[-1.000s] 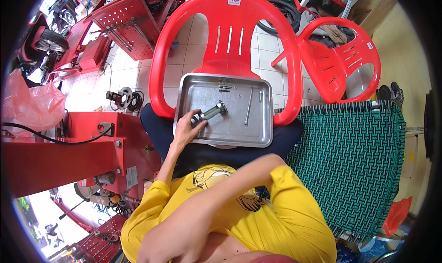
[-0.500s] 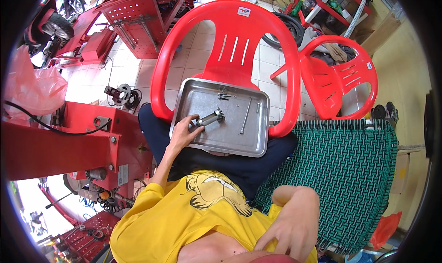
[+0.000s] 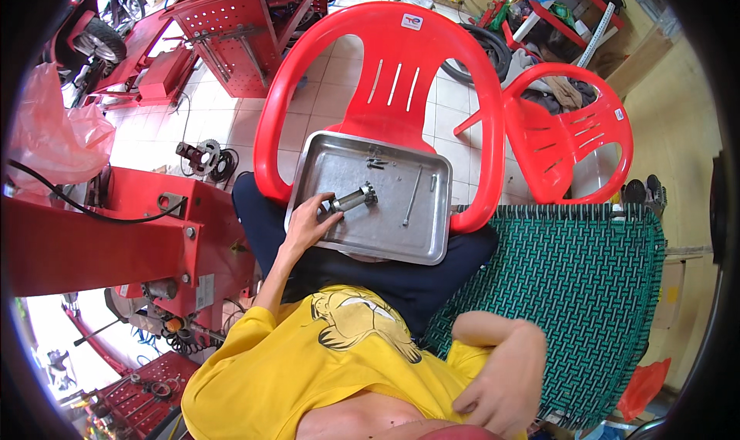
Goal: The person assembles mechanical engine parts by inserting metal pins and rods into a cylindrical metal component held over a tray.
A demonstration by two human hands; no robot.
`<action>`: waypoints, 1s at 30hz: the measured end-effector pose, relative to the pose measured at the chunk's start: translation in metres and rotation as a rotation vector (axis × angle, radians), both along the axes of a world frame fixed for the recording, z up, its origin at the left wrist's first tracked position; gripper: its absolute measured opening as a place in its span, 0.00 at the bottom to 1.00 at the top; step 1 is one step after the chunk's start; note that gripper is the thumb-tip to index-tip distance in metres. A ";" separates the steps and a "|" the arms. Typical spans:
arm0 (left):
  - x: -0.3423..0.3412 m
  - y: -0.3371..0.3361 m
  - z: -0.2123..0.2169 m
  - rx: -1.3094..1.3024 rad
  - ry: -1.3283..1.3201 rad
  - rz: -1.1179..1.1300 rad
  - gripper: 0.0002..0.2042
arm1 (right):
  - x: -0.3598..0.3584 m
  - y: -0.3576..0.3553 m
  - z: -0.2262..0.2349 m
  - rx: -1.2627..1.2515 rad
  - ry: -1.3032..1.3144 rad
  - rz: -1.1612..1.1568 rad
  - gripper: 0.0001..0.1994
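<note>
- The left hand [image 3: 312, 220] holds the near end of the metal cylinder [image 3: 352, 200] between thumb and fingers, inside the steel tray [image 3: 381, 233]
- From that hand the cylinder's long axis slants forward and to the right, its toothed end pointing away from the fingers
- A long bolt [image 3: 412, 197] lies right of the left hand, its axis running mostly forward
- The right hand [image 3: 505, 382] bends near the yellow shirt [image 3: 254, 371]; I cannot tell whether it holds anything
</note>
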State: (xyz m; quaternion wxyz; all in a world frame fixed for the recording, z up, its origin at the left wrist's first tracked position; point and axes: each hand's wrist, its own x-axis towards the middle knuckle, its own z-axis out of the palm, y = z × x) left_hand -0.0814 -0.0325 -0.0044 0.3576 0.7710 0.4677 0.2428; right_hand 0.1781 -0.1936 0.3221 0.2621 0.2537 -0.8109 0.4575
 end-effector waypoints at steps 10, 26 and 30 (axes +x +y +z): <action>-0.014 -0.005 -0.002 -0.005 0.025 0.046 0.26 | 0.030 -0.057 0.112 0.302 -0.617 -0.187 0.12; -0.010 0.002 -0.015 0.043 -0.022 -0.030 0.26 | 0.131 -0.132 -0.040 -0.280 0.102 -0.903 0.07; -0.011 0.002 -0.004 -0.021 0.005 -0.009 0.25 | 0.124 -0.102 -0.165 -0.763 0.116 -1.001 0.05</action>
